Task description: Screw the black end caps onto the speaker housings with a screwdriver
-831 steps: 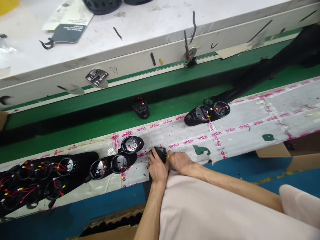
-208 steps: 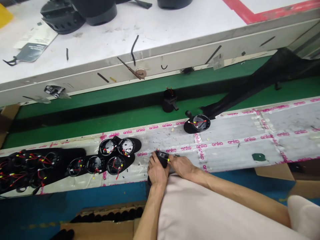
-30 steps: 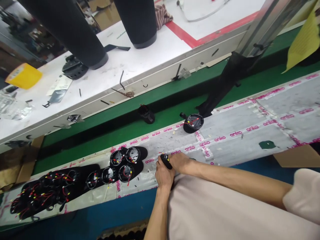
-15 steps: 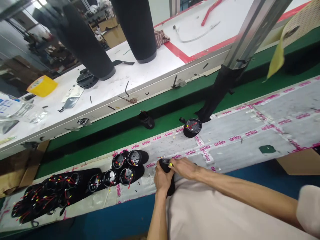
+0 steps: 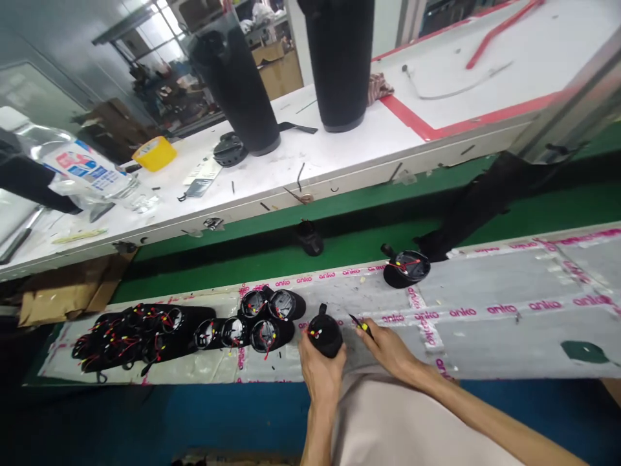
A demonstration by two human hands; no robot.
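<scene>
Hands just split: my left hand (image 5: pixel 317 370) grips the round black plastic housing (image 5: pixel 326 335), while my right hand (image 5: pixel 391 348), at its 3 o'clock, pinches a thin yellow-tipped black lead (image 5: pixel 360 325).

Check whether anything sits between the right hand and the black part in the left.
Nothing visible: only bare taped bench separates the right hand from the black part in the left hand. The right hand's thin dark piece points toward it.
</scene>
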